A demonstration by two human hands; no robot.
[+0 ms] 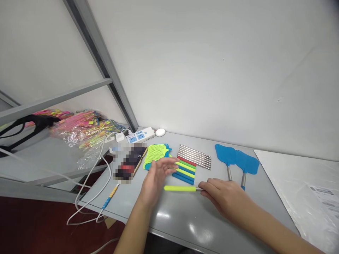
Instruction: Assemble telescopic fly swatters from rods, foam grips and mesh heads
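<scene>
My left hand [159, 173] hovers with fingers stretched out over a row of coloured handles [186, 169] with metal rods [196, 156], beside stacked mesh swatter heads [156, 153] in yellow-green and blue. My right hand [224, 195] rests on the grey table [185, 218], fingertips pinching the metal end of a single yellow handle [180, 188] that lies flat in front of the row. Two blue swatter heads [237, 158] on short handles lie just beyond my right hand.
A power strip [140, 135] with plugs and white cables sits at the table's back left, a blurred phone-like object [129, 163] beside it. Bags of coloured swatters [84, 128] lie on the left shelf. A clear plastic sheet [299, 183] covers the right.
</scene>
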